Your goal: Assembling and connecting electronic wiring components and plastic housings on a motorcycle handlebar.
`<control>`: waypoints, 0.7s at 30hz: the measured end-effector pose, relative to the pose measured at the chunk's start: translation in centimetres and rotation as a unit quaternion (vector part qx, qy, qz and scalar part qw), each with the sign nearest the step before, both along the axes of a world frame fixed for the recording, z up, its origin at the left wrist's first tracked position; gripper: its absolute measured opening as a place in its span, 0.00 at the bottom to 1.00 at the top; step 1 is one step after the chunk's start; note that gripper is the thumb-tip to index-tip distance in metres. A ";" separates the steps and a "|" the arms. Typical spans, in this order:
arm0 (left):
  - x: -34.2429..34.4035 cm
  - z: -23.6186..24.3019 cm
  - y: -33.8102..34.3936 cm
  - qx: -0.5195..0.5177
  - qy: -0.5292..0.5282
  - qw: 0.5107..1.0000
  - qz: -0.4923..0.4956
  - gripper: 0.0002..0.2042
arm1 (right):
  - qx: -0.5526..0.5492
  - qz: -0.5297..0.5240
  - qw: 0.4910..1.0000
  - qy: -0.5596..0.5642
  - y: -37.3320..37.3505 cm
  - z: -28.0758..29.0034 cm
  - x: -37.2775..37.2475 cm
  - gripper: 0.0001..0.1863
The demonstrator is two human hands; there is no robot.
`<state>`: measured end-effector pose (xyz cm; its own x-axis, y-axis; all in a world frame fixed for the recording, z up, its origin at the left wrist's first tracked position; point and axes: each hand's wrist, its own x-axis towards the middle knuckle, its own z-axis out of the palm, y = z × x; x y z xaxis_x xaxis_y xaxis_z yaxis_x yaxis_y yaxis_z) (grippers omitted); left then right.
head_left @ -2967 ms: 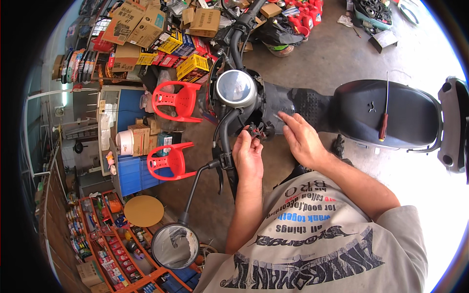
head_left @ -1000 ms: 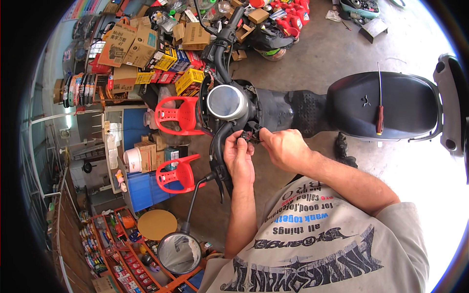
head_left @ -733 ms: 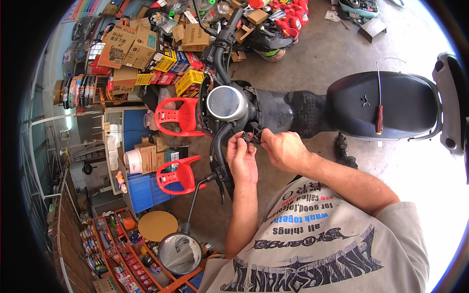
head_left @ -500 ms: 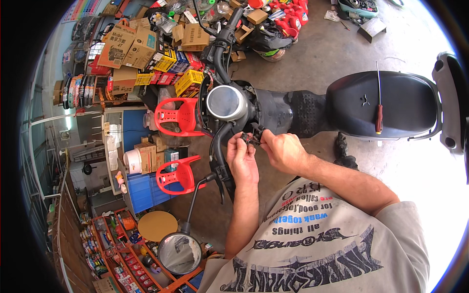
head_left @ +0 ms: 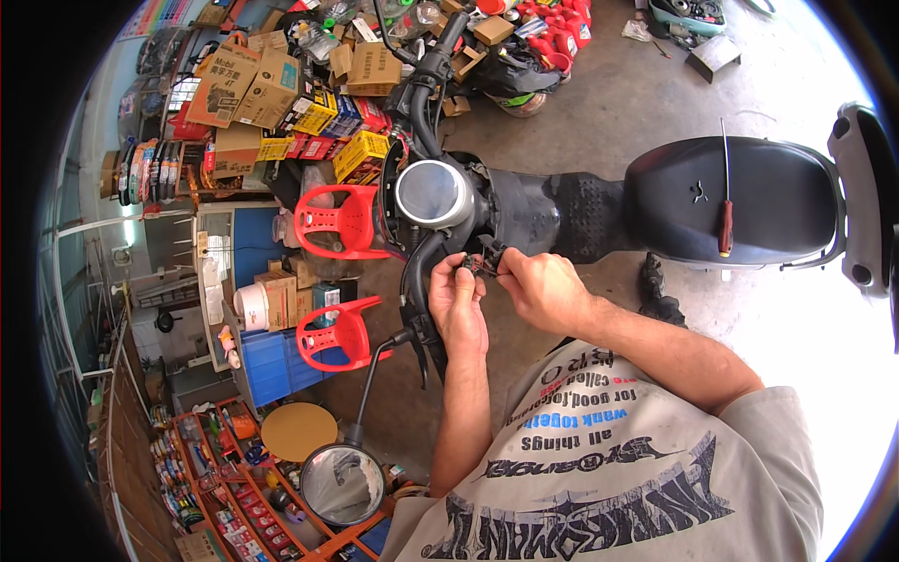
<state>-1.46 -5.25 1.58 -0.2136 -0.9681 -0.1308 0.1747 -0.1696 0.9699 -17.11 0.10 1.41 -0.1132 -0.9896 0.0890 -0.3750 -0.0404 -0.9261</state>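
Observation:
My left hand (head_left: 460, 304) pinches a small dark part with thin wires (head_left: 475, 263), perhaps a wiring connector, between thumb and fingers. Close beside it, my right hand (head_left: 546, 292) is closed with the fingertips at the same bundle; what it grips is mostly hidden. Both hands are beside the front of a scooter, just below its handlebar (head_left: 426, 251) and round display (head_left: 434, 195). A dark bracket-like piece (head_left: 491, 247) shows above the fingertips. Across the black seat (head_left: 782, 201) lies a long screwdriver with a red handle (head_left: 727, 229).
A mirror (head_left: 344, 484) juts out at lower left. Red plastic chairs (head_left: 342, 221) stand past the front of the scooter. Cardboard boxes (head_left: 225, 82) and red bottles (head_left: 559, 42) are heaped at the top. An orange shelf rack (head_left: 248, 501) holds small goods.
My left hand has shifted slightly left, still pinching the small part. My right hand stays almost in place. The background has slid a little left in the view.

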 end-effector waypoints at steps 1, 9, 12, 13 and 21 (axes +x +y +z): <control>-0.1 0.1 0.1 -0.004 -0.010 1.000 0.002 0.09 | 0.006 0.002 1.000 0.003 0.0 0.1 0.0 0.07; 0.2 -0.2 -0.1 -0.044 -0.060 0.997 -0.008 0.10 | 0.011 0.016 1.000 0.022 0.1 0.2 -0.5 0.07; 0.6 -0.4 -0.1 -0.057 -0.073 0.996 -0.016 0.10 | 0.024 0.022 0.999 0.025 0.2 0.5 -0.6 0.07; 0.7 -0.4 -0.1 -0.066 -0.079 0.995 -0.019 0.10 | 0.036 0.026 0.999 0.027 0.2 0.6 -0.7 0.06; 0.5 -0.4 -0.1 -0.065 -0.085 0.994 -0.024 0.10 | 0.017 0.026 0.999 0.026 0.1 0.4 -0.9 0.07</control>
<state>-1.01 -5.33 1.17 -0.2463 -0.9682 -0.0438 0.0015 -0.0456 0.9990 -18.01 0.24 1.77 -0.0582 -0.9965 0.0604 -0.4210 -0.0304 -0.9066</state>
